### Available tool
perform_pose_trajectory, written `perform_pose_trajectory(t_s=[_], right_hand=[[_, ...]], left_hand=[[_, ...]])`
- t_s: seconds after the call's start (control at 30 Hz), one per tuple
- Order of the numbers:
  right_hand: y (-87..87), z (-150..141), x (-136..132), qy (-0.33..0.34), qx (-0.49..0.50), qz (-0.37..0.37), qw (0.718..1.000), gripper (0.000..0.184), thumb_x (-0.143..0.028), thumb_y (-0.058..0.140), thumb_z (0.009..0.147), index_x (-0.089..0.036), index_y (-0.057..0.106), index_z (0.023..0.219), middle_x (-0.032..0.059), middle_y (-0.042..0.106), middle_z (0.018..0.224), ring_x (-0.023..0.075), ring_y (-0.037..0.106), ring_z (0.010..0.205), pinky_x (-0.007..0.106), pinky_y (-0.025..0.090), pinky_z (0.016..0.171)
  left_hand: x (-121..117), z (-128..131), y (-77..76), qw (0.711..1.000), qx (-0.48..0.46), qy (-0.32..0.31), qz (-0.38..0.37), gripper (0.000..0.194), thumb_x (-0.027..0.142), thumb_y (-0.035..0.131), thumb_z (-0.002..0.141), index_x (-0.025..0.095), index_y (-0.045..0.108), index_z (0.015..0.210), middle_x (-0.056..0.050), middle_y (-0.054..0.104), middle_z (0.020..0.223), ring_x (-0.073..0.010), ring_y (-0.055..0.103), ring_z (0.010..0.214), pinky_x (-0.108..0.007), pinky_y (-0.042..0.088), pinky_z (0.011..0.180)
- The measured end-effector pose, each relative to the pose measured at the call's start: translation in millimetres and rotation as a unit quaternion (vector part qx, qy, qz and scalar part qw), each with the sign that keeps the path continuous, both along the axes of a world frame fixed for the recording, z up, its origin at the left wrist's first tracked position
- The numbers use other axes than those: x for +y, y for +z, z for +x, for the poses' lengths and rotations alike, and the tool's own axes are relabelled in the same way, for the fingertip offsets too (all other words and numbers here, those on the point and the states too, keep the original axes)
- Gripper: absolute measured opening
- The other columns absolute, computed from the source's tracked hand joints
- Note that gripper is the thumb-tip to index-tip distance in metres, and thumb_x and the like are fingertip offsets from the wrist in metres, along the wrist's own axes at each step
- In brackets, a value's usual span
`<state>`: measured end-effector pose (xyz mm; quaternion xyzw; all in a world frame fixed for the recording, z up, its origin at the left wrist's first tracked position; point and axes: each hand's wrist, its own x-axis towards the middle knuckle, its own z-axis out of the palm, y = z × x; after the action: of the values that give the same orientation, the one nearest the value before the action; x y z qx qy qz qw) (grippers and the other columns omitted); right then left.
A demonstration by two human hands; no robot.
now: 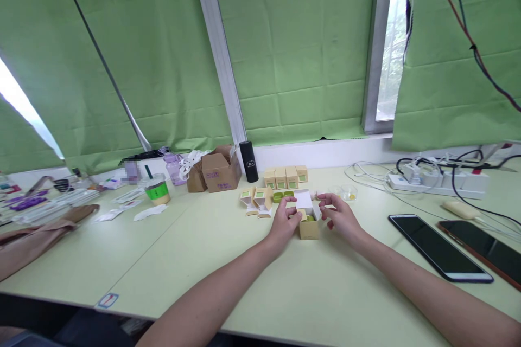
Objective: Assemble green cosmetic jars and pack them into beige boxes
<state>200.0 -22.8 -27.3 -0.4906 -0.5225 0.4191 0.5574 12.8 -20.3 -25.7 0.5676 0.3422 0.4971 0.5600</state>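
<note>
So a small open cardboard carton [309, 231] is parked around 5 o'clock from mid-view, something green tucked inside. Its 9 o'clock side is met by the left hand [281, 223]; can't tell if it's actually gripped. The right hand [341, 217] is held at 3 o'clock, fingers loosely parted. Green case [283, 196] at 11, two opened cartons [262, 201] at 10.
</note>
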Motion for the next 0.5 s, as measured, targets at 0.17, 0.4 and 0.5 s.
perform_pose_trajectory(t_s=[0.17,0.4,0.5], right_hand=[[2.5,-1.7,-3.2,0.024,0.012,-0.012,1.0,0.04,-0.036,0.062,0.07,-0.024,0.061,0.108,0.0009,0.058,0.094,0.015,0.058,0.066,0.024,0.043,0.044],[-1.5,-5.0,-4.6,0.046,0.009,-0.009,0.999,0.042,-0.046,0.067,0.076,-0.025,0.059,0.112,0.0003,0.057,0.096,0.0155,0.058,0.07,0.023,0.043,0.045],[-3.3,-6.4,-5.6,0.051,0.003,-0.016,0.999,0.044,-0.049,0.068,0.077,-0.026,0.058,0.114,0.0005,0.058,0.099,0.0153,0.059,0.07,0.023,0.042,0.045]], left_hand=[[1.0,0.0,-0.9,1.0,0.004,0.0,0.003,0.053,0.036,0.078,0.079,0.022,0.045,0.117,-0.005,0.075,0.09,-0.0214,0.071,0.083,-0.032,0.05,0.079],[1.4,0.5,-1.1,1.0,0.0,-0.001,0.007,0.053,0.036,0.078,0.079,0.022,0.044,0.117,-0.006,0.075,0.092,-0.021,0.071,0.082,-0.032,0.05,0.078],[2.0,0.0,-2.3,1.0,-0.001,-0.005,0.006,0.053,0.036,0.078,0.08,0.022,0.044,0.118,-0.007,0.075,0.095,-0.0216,0.072,0.083,-0.033,0.051,0.079]])
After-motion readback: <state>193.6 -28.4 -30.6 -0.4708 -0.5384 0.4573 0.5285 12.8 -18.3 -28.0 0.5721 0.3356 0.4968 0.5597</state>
